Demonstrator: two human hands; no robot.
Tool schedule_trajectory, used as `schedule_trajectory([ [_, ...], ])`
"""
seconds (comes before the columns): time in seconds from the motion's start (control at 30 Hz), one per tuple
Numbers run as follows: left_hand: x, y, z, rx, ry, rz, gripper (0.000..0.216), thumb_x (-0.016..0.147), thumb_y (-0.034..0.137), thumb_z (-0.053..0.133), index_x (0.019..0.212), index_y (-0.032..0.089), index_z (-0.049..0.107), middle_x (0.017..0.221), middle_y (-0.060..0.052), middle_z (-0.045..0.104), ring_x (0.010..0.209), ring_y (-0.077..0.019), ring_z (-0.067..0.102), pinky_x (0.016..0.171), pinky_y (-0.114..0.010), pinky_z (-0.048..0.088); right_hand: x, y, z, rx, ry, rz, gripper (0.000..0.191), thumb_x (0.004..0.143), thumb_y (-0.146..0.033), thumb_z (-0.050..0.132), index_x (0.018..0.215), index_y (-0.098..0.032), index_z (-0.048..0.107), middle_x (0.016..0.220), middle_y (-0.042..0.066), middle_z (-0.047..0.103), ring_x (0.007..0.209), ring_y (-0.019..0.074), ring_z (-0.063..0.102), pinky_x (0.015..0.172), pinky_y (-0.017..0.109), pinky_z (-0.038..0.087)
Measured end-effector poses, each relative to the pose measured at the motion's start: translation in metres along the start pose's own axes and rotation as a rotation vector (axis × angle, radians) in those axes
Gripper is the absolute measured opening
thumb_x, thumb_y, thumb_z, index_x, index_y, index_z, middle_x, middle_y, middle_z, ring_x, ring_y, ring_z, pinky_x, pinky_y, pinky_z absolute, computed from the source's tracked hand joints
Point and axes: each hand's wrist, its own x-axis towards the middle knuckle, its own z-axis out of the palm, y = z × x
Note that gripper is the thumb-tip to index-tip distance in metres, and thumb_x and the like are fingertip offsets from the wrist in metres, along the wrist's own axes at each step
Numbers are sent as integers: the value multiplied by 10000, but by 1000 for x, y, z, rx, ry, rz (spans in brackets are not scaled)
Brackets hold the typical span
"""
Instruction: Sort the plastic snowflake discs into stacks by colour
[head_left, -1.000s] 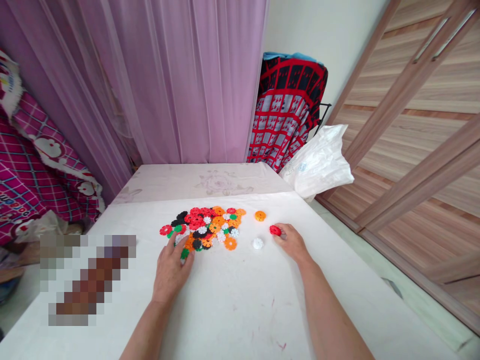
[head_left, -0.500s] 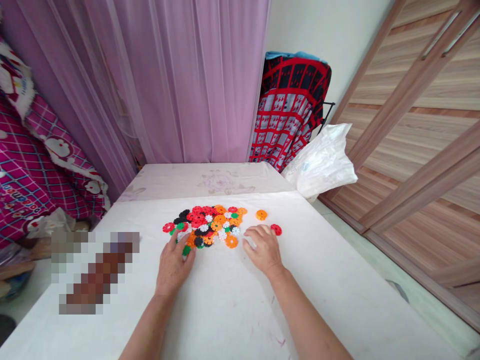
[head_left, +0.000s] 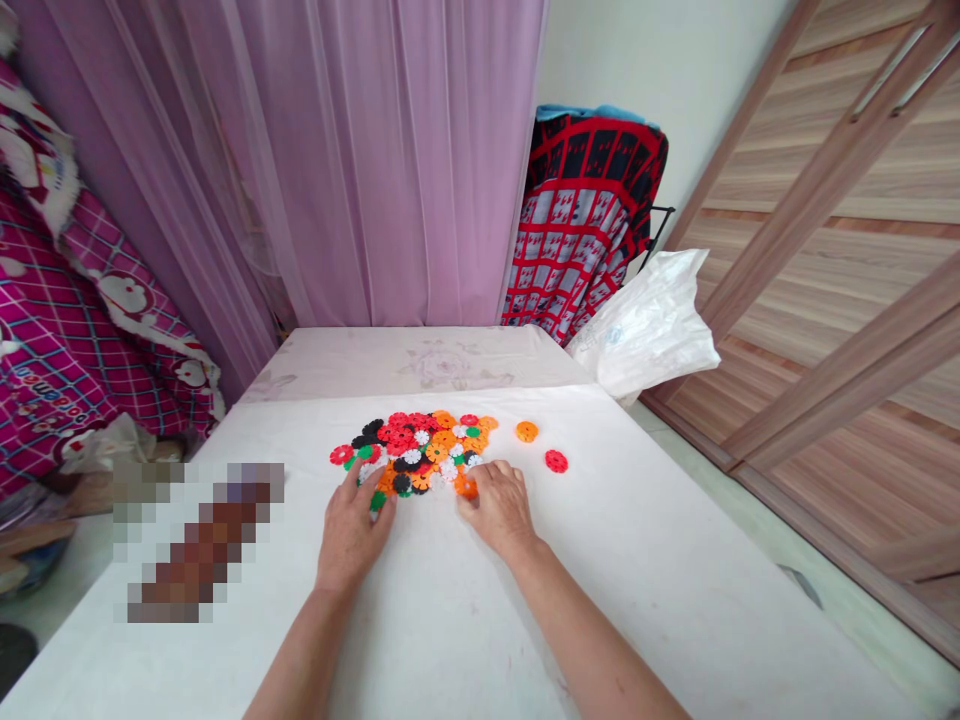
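A pile of flower-shaped plastic discs (head_left: 420, 448) in red, orange, black, white and green lies on the white table (head_left: 675, 570). My left hand (head_left: 351, 528) rests flat at the pile's near left edge, fingers spread, tips on a green disc. My right hand (head_left: 501, 506) lies palm down at the pile's near right edge, its fingertips on an orange disc (head_left: 465, 488). Neither hand visibly holds anything. A lone orange disc (head_left: 526, 431) and a lone red disc (head_left: 556, 461) lie apart to the right of the pile.
A white plastic bag (head_left: 651, 330) sits off the table's far right corner, before a red and black blanket (head_left: 592, 230). Pink curtains (head_left: 375, 150) hang behind. Wooden sliding doors (head_left: 847, 260) stand on the right, pink bedding (head_left: 60, 330) on the left. A blurred patch (head_left: 196, 540) lies left of my hands.
My right hand left the red disc, swept left over the white disc and reached the pile's edge. The white disc no longer shows apart. My left hand stayed put.
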Motion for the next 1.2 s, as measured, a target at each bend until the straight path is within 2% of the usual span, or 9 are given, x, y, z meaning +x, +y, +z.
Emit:
schedule_trajectory([
  [0.17,0,-1,0,-5,0,0,397,870,406,492,1219,257,608,1447,-114,459,1120,-261,594,920,-426,503,-1,14,-1,150,94,6,215,754,-254,624,967,-225,621,968,46,678,962,216,558,833,339,388],
  [0.27,0,-1,0,5,-11,-1,400,874,408,483,1218,248,610,1448,-123,455,1128,-264,590,935,-433,495,7,45,-6,281,205,62,246,750,-270,598,991,-221,602,1003,55,672,943,214,590,850,349,436],
  [0.33,0,-1,0,18,-14,0,403,876,414,478,1216,245,612,1443,-125,460,1139,-271,584,954,-444,484,20,74,-11,346,256,181,273,746,-299,583,1009,-222,585,1013,53,667,891,204,614,821,349,470],
  [0.43,0,-2,1,25,-5,8,396,875,410,482,1215,253,613,1439,-117,467,1136,-269,587,981,-453,466,44,115,-18,314,222,378,322,722,-302,596,1036,-236,569,1034,39,660,858,186,627,786,333,492],
  [0.53,0,-3,2,27,2,11,394,877,410,479,1208,246,617,1447,-123,457,1129,-270,591,985,-456,464,64,136,-23,247,124,406,337,714,-284,623,1042,-231,568,1055,39,657,889,194,634,817,352,489],
  [0.63,0,-4,2,32,4,21,404,878,417,473,1212,238,614,1456,-128,446,1135,-275,587,990,-461,460,76,136,-24,191,74,385,339,721,-287,642,1049,-232,578,1075,49,658,914,202,632,843,356,477],
  [0.83,0,-3,0,28,-10,16,411,887,425,460,1213,227,612,1465,-145,429,1008,-242,633,972,-455,470,80,128,-17,67,-70,347,355,769,-311,606,1110,-218,583,1103,70,658,970,216,619,829,335,461],
  [1.03,0,-2,0,26,-15,15,400,882,426,470,1210,244,608,1464,-129,430,1110,-260,598,997,-458,451,77,131,-17,24,-48,313,368,772,-342,615,1117,-214,613,1120,80,648,973,215,613,827,323,460],
  [1.2,0,-3,1,22,-9,8,396,881,423,473,1210,250,609,1454,-122,443,1149,-269,579,1002,-454,447,84,118,-23,-11,-34,189,237,799,-246,581,1019,-238,669,1089,55,672,993,205,601,860,312,453],
])
